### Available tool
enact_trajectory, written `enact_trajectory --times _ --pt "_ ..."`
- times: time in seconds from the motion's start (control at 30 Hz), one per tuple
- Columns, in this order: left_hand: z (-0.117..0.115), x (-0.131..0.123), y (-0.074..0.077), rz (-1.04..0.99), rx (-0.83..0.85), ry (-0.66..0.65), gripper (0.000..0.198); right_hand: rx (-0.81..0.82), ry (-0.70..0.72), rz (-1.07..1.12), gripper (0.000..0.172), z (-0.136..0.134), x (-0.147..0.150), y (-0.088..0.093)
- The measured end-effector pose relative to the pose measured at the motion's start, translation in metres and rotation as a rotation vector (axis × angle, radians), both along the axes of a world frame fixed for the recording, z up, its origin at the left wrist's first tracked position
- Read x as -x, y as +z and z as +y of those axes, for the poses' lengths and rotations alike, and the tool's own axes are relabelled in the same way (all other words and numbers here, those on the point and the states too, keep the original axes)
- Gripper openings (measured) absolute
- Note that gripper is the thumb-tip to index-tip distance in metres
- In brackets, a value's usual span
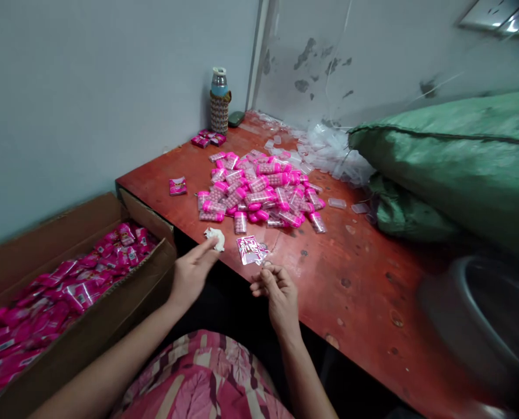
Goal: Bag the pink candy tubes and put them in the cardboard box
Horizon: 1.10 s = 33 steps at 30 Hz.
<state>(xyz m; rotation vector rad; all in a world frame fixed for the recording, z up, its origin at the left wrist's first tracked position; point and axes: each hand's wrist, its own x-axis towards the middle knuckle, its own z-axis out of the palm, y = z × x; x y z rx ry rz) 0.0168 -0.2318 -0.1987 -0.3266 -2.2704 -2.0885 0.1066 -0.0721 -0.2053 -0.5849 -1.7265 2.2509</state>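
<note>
My left hand [192, 274] reaches over the table's near edge, fingers stretched out, fingertips at a crumpled white wad [216, 237]. I cannot tell whether they press on it. To the right, my right hand [280, 294] has thumb and fingers pinched together just below a pink-and-white printed label [247, 249]. A shiny clear scrap [263, 252] lies at the label's right side, near those fingertips. What the pinch holds is too small to make out. Beyond both hands is a heap of small clear containers [259, 185] with bright pink caps, filled with pale pink balls.
An open cardboard box [154, 265] of pink packs stands at the left. On the red table [355, 302] are clear plastic pieces [324, 151], a bottle in a woven sleeve [219, 105] and pink packets [177, 186]. A green sack [455, 157] and blurred grey tub [469, 314] fill the right.
</note>
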Motion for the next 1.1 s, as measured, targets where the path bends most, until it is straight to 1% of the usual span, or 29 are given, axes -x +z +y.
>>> enact_trajectory --times 0.03,0.07,0.13,0.2,0.27,0.37,0.43,0.57,0.63,0.73,0.8,0.87,0.9,0.97,1.03,1.07,1.1 --pt "0.01 0.001 -0.005 0.146 0.193 -0.061 0.036 -0.01 0.005 -0.007 0.019 0.001 0.0 0.0" --pt "0.021 0.001 -0.01 0.287 0.35 -0.108 0.033 -0.021 0.007 -0.013 0.02 0.001 -0.001 -0.001" --pt "0.04 0.002 -0.019 0.479 0.592 -0.144 0.031 -0.048 0.011 -0.026 0.021 0.0 -0.002 0.0" --pt "0.051 0.004 -0.025 0.554 0.718 -0.151 0.029 -0.078 0.011 -0.037 0.021 0.0 -0.003 0.001" --pt "0.055 0.006 -0.03 0.561 0.746 -0.158 0.028 -0.1 0.011 -0.043 0.021 0.002 -0.004 0.001" --pt "0.055 0.009 -0.035 0.532 0.697 -0.167 0.027 -0.128 0.003 -0.048 0.02 0.007 -0.003 0.001" --pt "0.056 0.01 -0.037 0.525 0.66 -0.173 0.025 -0.178 -0.016 -0.048 0.019 0.011 0.001 0.001" --pt "0.056 0.008 -0.036 0.579 0.612 -0.154 0.024 -0.308 -0.116 -0.007 0.017 0.017 0.016 0.001" --pt "0.056 0.005 -0.031 0.593 0.555 -0.167 0.026 -0.287 -0.124 0.022 0.022 0.02 0.024 0.002" --pt "0.055 -0.003 -0.018 0.524 0.416 -0.221 0.029 -0.142 -0.071 0.06 0.026 0.025 0.033 0.006" --pt "0.055 -0.007 -0.01 0.365 0.276 -0.216 0.037 -0.053 -0.073 0.075 0.025 0.028 0.035 0.009" --pt "0.057 -0.009 -0.004 0.086 0.1 -0.219 0.047 -0.005 -0.086 0.079 0.025 0.03 0.034 0.01" --pt "0.058 -0.01 -0.003 -0.078 0.017 -0.252 0.047 0.008 -0.076 0.076 0.026 0.03 0.033 0.01" --pt "0.06 -0.01 -0.003 -0.372 -0.124 -0.369 0.036 0.004 -0.021 0.061 0.027 0.031 0.032 0.009" --pt "0.063 -0.009 -0.004 -0.549 -0.218 -0.455 0.026 -0.071 0.067 0.025 0.025 0.036 0.032 0.008" --pt "0.064 -0.009 -0.004 -0.599 -0.246 -0.469 0.024 -0.144 0.101 0.002 0.023 0.042 0.034 0.009" --pt "0.065 -0.009 -0.005 -0.631 -0.264 -0.461 0.023 -0.253 0.113 -0.02 0.02 0.05 0.037 0.01"
